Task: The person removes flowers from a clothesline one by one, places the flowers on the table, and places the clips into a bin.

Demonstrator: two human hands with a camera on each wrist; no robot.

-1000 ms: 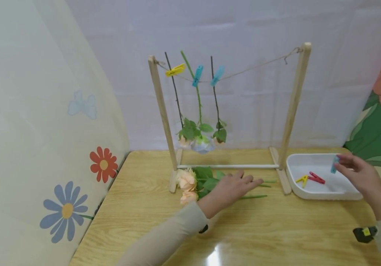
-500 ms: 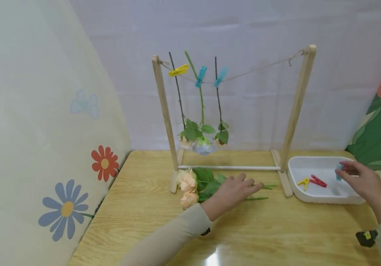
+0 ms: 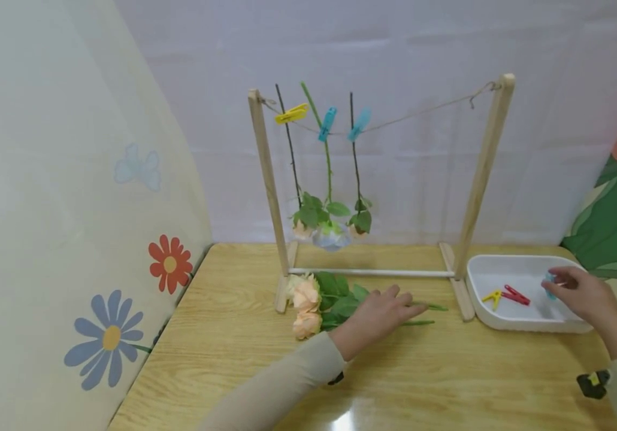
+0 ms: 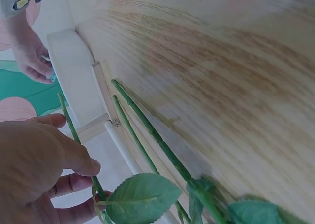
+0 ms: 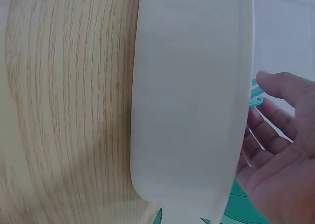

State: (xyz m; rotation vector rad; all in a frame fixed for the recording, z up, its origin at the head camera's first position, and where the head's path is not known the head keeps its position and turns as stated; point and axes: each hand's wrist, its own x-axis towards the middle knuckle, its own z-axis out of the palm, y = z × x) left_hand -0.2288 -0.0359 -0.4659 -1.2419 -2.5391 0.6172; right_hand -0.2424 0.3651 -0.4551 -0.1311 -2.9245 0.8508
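1. Carefully pinched in the right hand (image 3: 583, 293), a light-blue clothespin (image 3: 550, 286) sits at the white tray (image 3: 524, 325); whether it touches the tray floor I cannot tell. Only its end is held, so a slight turn of the fingertips could drop it beside the yellow clip (image 3: 494, 297) and the red clip (image 3: 516, 295).

2. The left hand (image 3: 381, 314) holds one green stem (image 4: 71, 125) between thumb and fingers, over the tabletop in front of the wooden frame. A pull there could drag or bend the leaf (image 4: 142, 197) next to the fingers.

3. Two loose stems (image 4: 160, 141) lie close by, and the peach roses (image 3: 307, 296) bunch together at the far end. Tangled leaves could make a neighbour come along if the held stem is lifted fast.

4. On the string (image 3: 432, 109), the three hanging flowers (image 3: 332, 238) crowd the left half, upside down. The cord sags, so a clip added on its slope might slide toward them; a knock to the right post (image 3: 483, 173) could set them all swinging.
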